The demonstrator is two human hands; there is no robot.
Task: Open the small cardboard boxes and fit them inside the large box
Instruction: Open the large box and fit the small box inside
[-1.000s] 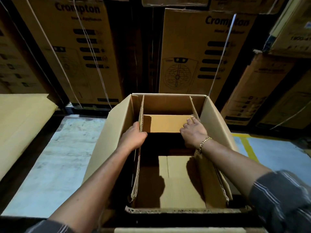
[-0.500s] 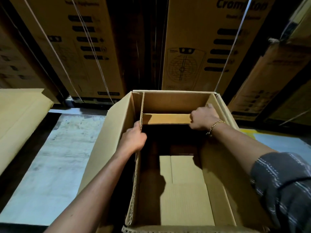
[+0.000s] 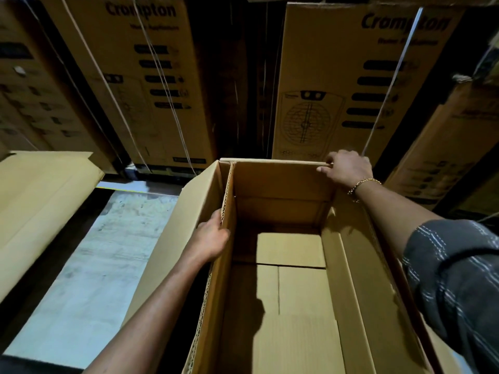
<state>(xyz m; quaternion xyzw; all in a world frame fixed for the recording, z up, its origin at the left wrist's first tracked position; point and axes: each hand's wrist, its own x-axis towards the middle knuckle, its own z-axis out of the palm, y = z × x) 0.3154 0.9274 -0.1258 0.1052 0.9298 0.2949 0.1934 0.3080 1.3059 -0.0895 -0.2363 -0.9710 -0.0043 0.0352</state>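
Head cam: small box [image 3: 280,184] is open and seated inside the large box [image 3: 186,220], my left hand [image 3: 210,238] gripping its left wall edge, right hand [image 3: 348,167] curled over its far rim; looks like one fitted, flat cardboard [image 3: 40,201] alongside probably pending.

ahead of me: tall printed carton [image 3: 129,85] marked Crompton, white straps [image 3: 165,85] slanting down its face | right of it, past a dark gap: second Crompton carton [image 3: 337,63] with a round fan drawing [image 3: 306,122] and one strap | far right: leaning brown carton [image 3: 445,147] | low on my left: pale scuffed floor [image 3: 89,279], yellow line [image 3: 118,188] at its far edge
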